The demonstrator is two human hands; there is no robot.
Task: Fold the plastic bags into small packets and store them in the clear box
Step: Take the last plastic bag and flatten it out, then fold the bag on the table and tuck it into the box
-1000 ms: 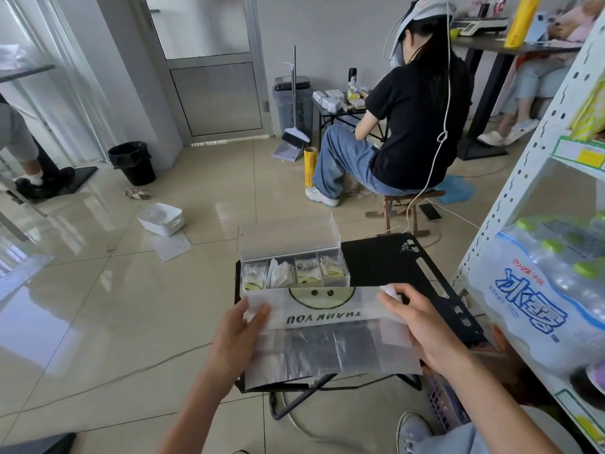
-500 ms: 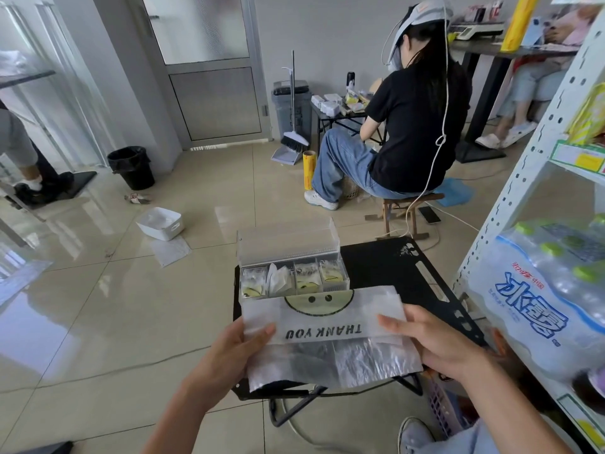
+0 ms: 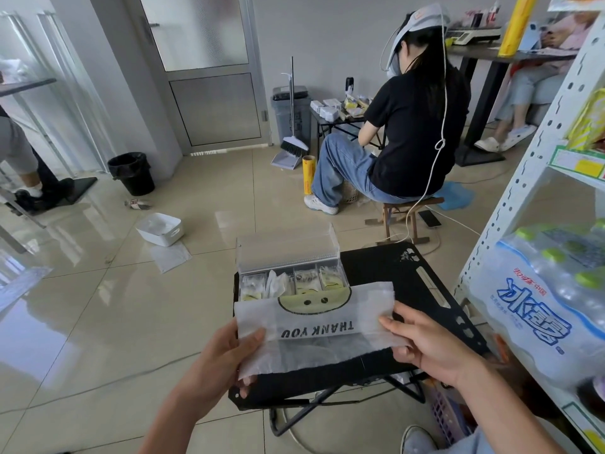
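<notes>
Pinched at both ends, the plastic bag (image 3: pixel 314 326) spans the left hand (image 3: pixel 216 362) and right hand (image 3: pixel 425 345), held above the black folding table (image 3: pixel 409 283). Its "THANK YOU" print reads upside down. Just beyond it, the clear box (image 3: pixel 288 267) stands open, its compartments holding folded packets (image 3: pixel 330 278).

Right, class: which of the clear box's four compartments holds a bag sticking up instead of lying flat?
The second from the left: its white bag pokes up crumpled, while the other three hold flat folded packets.
</notes>
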